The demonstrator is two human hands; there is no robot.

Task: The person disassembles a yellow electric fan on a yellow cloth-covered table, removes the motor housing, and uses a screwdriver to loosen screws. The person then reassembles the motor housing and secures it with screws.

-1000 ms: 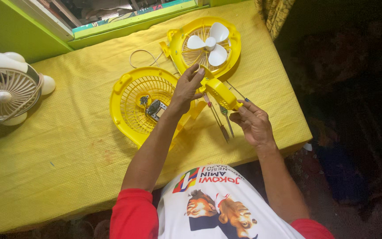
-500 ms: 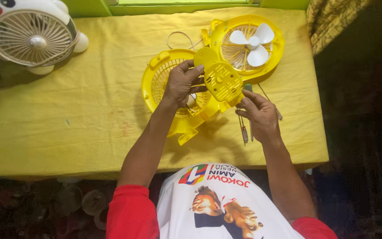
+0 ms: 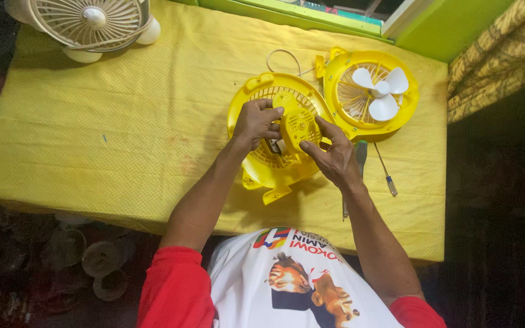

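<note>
Beside both hands (image 3: 299, 136), bladed fan half (image 3: 372, 94), screwdrivers (image 3: 387, 176), white fan (image 3: 89, 24).

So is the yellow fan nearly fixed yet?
Not yet, it seems. Done: the fan is opened, its blade half lying apart from the grille half. In hand: left hand and right hand hold a round yellow part over the grille. Left: joining the halves; a screwdriver waits.

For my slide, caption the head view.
Both hands hold a small yellow round part over an opened yellow fan housing.
</note>
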